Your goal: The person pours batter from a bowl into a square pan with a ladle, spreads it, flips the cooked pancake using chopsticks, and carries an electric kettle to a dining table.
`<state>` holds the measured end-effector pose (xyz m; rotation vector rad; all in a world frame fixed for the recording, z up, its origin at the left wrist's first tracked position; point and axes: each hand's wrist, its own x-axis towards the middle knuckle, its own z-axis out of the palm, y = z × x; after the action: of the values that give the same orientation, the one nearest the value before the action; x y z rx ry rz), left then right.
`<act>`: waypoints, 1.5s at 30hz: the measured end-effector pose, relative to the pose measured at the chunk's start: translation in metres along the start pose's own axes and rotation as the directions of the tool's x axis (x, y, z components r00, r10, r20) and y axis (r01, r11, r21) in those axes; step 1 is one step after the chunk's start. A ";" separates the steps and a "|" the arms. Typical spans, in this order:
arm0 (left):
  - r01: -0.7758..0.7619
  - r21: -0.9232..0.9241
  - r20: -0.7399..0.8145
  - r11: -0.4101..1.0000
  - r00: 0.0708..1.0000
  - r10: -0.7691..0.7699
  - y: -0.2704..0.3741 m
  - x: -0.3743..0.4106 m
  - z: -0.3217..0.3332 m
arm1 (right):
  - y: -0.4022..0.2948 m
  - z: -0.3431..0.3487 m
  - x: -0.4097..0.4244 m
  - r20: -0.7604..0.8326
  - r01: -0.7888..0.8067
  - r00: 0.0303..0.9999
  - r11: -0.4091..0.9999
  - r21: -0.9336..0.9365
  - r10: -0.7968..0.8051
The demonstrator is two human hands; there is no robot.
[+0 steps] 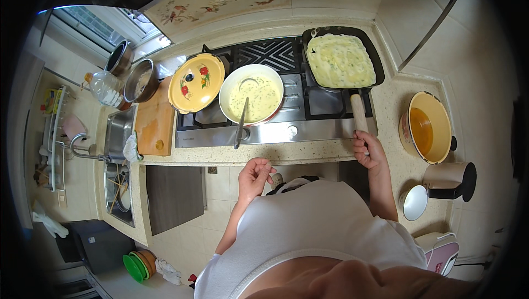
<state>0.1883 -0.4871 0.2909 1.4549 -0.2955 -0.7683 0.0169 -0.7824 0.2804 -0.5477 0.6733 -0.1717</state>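
Note:
My right hand (pixel 369 149) is closed around the wooden handle (pixel 358 113) of a square black frying pan (pixel 379 65). A pale yellow-green pancake (pixel 341 60) with dark green flecks covers most of the pan's base, over the right burner. My left hand (pixel 254 178) hangs in front of the counter edge with fingers loosely curled and nothing visible in it. Ahead of it a white enamel bowl (pixel 223 88) holds flecked yellow batter (pixel 264 94). A metal ladle (pixel 241 127) leans in the batter, its handle resting over the near rim.
A yellow floral lid (pixel 194 96) lies left of the bowl, near a wooden cutting board (pixel 155 121). Farther left are a metal bowl (pixel 141 80), a plastic bottle (pixel 105 88) and a sink (pixel 120 133). At right stand a yellow enamel pot (pixel 442 129) with amber liquid, a pitcher (pixel 442 179) and a white bowl (pixel 415 202).

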 end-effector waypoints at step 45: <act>0.024 -0.016 0.013 1.000 1.000 -0.024 -0.020 0.003 -0.020 | 0.009 0.006 0.006 0.035 0.106 0.994 0.992 -0.073 -0.103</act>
<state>0.1969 -0.4726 0.2681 1.4414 -0.2816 -0.7984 0.0255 -0.7738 0.2763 -0.6567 0.6227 -0.2364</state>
